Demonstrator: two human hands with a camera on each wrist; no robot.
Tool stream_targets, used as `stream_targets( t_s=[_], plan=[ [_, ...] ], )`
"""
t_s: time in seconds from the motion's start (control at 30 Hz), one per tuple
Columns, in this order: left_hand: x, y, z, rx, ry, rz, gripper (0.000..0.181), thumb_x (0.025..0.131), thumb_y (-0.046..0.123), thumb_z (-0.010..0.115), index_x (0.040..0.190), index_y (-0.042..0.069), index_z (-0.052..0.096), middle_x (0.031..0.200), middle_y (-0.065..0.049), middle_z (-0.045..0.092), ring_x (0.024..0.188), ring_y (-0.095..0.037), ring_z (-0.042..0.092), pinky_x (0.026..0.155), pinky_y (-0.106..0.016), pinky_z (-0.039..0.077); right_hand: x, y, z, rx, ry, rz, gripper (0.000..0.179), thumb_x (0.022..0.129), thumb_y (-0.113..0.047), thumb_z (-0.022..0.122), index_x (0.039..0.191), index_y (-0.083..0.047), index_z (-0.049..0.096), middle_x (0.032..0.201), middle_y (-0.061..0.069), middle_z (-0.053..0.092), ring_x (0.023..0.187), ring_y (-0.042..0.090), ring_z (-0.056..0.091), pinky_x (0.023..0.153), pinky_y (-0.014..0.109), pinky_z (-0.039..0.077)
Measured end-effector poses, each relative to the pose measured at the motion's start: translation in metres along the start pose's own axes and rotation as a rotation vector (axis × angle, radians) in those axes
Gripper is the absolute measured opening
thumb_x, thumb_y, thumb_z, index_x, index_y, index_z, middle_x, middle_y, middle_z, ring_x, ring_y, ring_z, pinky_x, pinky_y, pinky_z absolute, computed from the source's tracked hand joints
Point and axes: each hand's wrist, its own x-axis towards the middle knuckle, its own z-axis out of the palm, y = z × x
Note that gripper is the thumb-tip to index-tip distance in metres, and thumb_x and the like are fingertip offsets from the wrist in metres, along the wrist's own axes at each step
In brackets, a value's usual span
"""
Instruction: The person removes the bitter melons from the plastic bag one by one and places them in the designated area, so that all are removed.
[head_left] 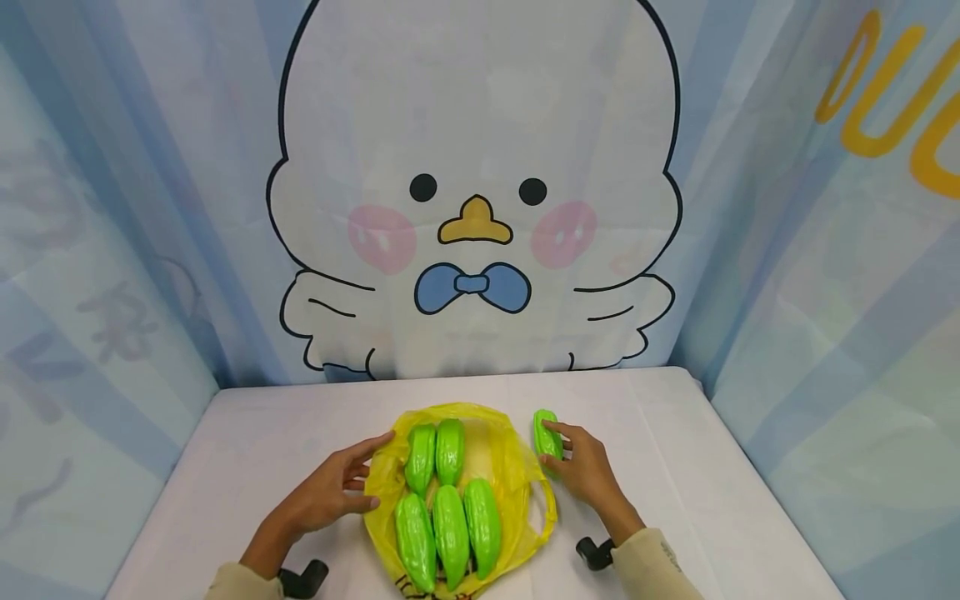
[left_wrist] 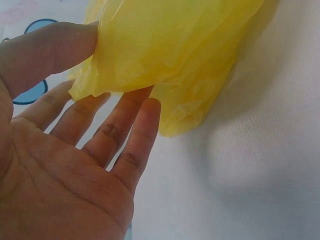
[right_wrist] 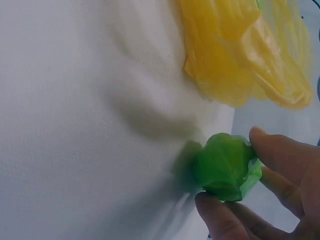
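A yellow plastic bag (head_left: 495,442) lies spread on the white table, with several long, glossy green vegetable-shaped pieces (head_left: 450,527) in two rows on it. At the bag's left edge, my left hand (head_left: 330,487) has its fingers spread and fairly straight, touching the plastic. The left wrist view shows the bag's edge (left_wrist: 165,55) covering the thumb tip and some fingertips. To the right of the bag, my right hand (head_left: 588,467) holds another green vegetable-shaped piece (head_left: 547,435) between thumb and fingers. In the right wrist view, its rounded green end (right_wrist: 225,167) faces the camera.
The bag's loop handle (head_left: 549,508) lies toward the right hand. White cloth covers the table (head_left: 720,500), whose far edge meets a hanging backdrop (head_left: 472,333) with a cartoon bird. Patterned curtains (head_left: 90,333) stand at both sides.
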Motion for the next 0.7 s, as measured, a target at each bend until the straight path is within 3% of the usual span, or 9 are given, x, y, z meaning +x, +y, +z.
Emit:
stream_targets(
  t_s=[0.4,0.53,0.7],
  plan=[
    [-0.003,0.0,0.001,-0.007,0.003,-0.009,0.091,0.091,0.01,0.08,0.169,0.016,0.032,0.17,-0.025,0.035,0.134,-0.04,0.059,0.112,-0.06,0.053,-0.004,-0.002,0.0,-0.031,0.033,-0.037,0.061,0.09,-0.013,0.085,0.147,-0.018,0.065,0.154,0.022,0.057,0.133,0.042,0.063,0.103,0.052,0.06],
    [-0.003,0.0,0.001,0.009,0.002,0.007,0.09,0.092,0.01,0.079,0.169,0.015,0.032,0.171,-0.025,0.034,0.136,-0.043,0.058,0.112,-0.062,0.052,-0.009,-0.012,-0.005,-0.054,0.118,-0.106,0.062,0.089,-0.013,0.086,0.147,-0.016,0.065,0.154,0.023,0.056,0.136,0.042,0.061,0.101,0.049,0.061],
    [-0.001,0.001,0.001,0.023,0.005,0.029,0.089,0.092,0.01,0.078,0.169,0.014,0.032,0.171,-0.024,0.034,0.138,-0.046,0.055,0.112,-0.065,0.05,-0.019,-0.037,-0.01,0.024,0.197,-0.22,0.06,0.087,-0.008,0.087,0.143,-0.015,0.068,0.147,0.019,0.061,0.133,0.04,0.064,0.099,0.046,0.061]
  ],
)
